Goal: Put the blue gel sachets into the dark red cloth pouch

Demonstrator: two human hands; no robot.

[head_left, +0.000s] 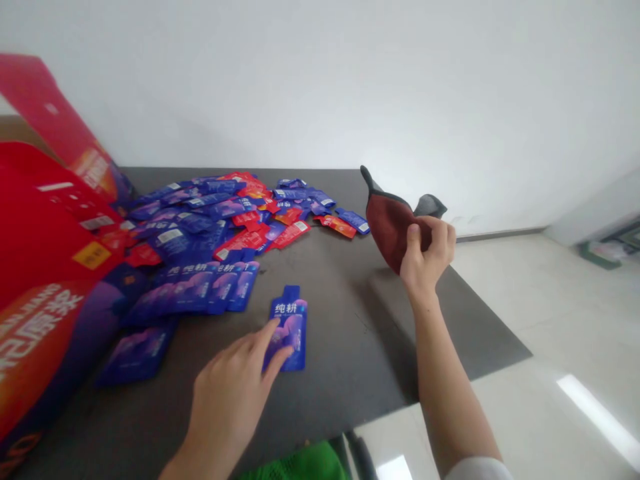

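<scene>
Right hand (429, 252) holds red cloth (393, 230); left (235, 377) touches a sachet (295, 330) (blue).

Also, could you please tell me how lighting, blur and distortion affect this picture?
In the head view, glare streaks the glossy floor; in the same head view, a shadow falls on the table below the held cloth, and the red packaging at the left edge looks stretched and slightly soft.

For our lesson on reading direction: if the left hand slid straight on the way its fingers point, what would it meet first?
The blue sachet, already at the fingertips of the left hand. Past it lies bare tabletop; what comes after is hard to judge from one view.
</scene>
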